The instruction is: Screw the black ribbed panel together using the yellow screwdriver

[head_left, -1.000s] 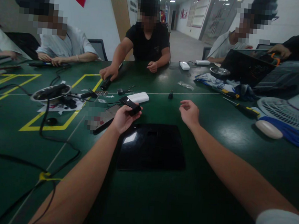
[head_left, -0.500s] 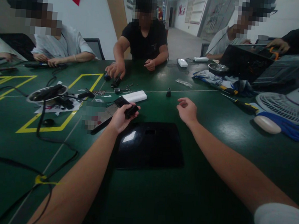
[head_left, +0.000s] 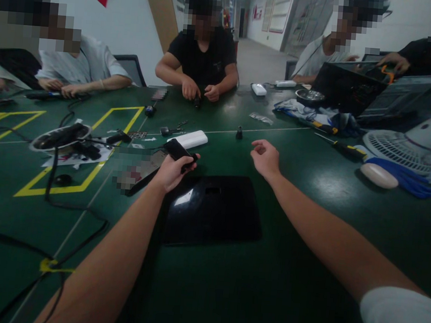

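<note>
My left hand (head_left: 173,172) is wrapped round a black oblong object (head_left: 179,151), its exact kind unclear. It is held above the table, near a white oblong box (head_left: 189,140) and a phone-like slab (head_left: 143,174). Resting on the table between my forearms is a glossy black panel (head_left: 215,211) with rounded corners and a small rectangular recess near its far edge. My right hand (head_left: 266,159) holds nothing; its fingers are loosely curled and apart from the thumb. A small black cone-shaped part (head_left: 239,132) stands just beyond it.
Cables (head_left: 51,183) run along the left, by a dish (head_left: 34,142) heaped with black parts. On the right lie a screwdriver (head_left: 345,149), a blue glove (head_left: 415,182), a pale oval object (head_left: 379,175) and a white fan (head_left: 399,151). Co-workers sit around the table.
The co-worker opposite has drawn a small dark object back across the table toward their other hand. The black object in my left hand has tilted slightly. My right hand keeps its pose.
</note>
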Demonstrator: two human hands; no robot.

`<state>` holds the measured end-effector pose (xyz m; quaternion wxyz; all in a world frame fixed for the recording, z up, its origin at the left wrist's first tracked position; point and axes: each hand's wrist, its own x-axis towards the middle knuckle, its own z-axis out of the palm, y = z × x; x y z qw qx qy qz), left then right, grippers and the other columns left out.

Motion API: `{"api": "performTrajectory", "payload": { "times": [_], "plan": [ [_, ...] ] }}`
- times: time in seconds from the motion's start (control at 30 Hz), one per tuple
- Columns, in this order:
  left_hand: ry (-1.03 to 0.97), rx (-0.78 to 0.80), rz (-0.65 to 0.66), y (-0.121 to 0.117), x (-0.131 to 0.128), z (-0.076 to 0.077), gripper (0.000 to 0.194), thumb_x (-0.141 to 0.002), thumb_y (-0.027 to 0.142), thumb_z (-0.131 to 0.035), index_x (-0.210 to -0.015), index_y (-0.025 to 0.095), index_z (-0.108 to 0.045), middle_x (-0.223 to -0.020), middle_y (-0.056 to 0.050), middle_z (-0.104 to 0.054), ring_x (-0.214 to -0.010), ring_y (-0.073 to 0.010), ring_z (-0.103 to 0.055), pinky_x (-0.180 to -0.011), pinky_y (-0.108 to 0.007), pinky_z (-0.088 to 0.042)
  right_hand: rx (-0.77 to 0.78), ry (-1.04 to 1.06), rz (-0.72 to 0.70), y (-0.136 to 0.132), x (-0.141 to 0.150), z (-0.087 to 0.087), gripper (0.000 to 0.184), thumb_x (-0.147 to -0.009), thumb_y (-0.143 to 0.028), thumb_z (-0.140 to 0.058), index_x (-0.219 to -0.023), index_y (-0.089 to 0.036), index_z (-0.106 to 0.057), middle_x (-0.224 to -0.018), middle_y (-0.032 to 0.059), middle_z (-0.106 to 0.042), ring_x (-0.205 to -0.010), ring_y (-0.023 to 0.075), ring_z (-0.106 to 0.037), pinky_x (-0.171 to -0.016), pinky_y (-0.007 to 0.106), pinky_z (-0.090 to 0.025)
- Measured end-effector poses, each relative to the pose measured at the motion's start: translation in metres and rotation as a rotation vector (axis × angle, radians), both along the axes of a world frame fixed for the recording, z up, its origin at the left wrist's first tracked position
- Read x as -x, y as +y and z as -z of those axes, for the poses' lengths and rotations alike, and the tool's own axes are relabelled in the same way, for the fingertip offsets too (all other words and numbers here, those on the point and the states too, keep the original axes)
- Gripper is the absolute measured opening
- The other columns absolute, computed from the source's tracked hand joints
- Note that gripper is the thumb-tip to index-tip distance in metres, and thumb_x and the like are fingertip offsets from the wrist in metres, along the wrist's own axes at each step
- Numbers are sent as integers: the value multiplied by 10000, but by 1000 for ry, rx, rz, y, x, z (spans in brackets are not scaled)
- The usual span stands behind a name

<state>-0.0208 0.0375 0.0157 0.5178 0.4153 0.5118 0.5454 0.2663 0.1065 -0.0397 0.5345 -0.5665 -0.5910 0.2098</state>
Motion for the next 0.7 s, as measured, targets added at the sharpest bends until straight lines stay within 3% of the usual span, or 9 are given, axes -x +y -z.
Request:
{"api": "performTrajectory", "payload": {
  "times": [0.1, 0.17, 0.27, 0.37, 0.53, 0.7],
  "plan": [
    [308, -5, 86, 3, 8, -15, 276, -602, 208, -806, -859, 163, -716, -934, -82, -785, -702, -157, -652, -697, -313, -550, -5, -5, -6, 2, 1, 1, 237, -742, -173, -640, -946, -226, -746, -808, 10, -680, -706, 189, -606, -733, 374, -511],
    [573, -38, 161, 3, 17, -32, 335, -552, 201, -844, -869, 176, -740, -935, -73, -787, -791, -215, -703, -799, -379, -578, -10, -7, -9, 2, 1, 1, 233, -742, -170, -639, -941, -232, -744, -800, 4, -675, -714, 190, -608, -752, 378, -515],
    [1042, -56, 238, -4, 24, -66, 301, -614, 274, -847, -902, 212, -784, -888, -67, -785, -922, -310, -746, -908, -451, -571, -9, -6, -14, 2, 2, 1, 232, -751, -170, -636, -946, -238, -741, -808, 2, -679, -733, 193, -619, -758, 379, -521],
    [1420, -43, 317, -18, 18, -94, 291, -759, 304, -752, -1032, 234, -822, -947, -77, -803, -977, -332, -746, -924, -459, -552, -5, -5, -15, 2, 3, -1, 229, -747, -161, -637, -938, -234, -740, -801, 2, -677, -730, 193, -619, -756, 380, -521],
    [1623, -85, 450, -37, -1, -109, 477, -788, 350, -735, -1259, 281, -763, -1052, -64, -823, -970, -300, -755, -913, -407, -548, -1, -2, -7, 2, 3, -2, 223, -726, -141, -642, -911, -229, -731, -770, -2, -664, -703, 192, -605, -751, 380, -513],
    [1734, -141, 525, -44, -10, -110, 330, -853, 450, -705, -1129, 290, -790, -1018, -69, -809, -1000, -310, -743, -901, -406, -523, -4, -2, -4, 3, 3, -2, 228, -728, -144, -640, -919, -225, -736, -767, -2, -661, -688, 187, -594, -744, 378, -505]
  ]
}}
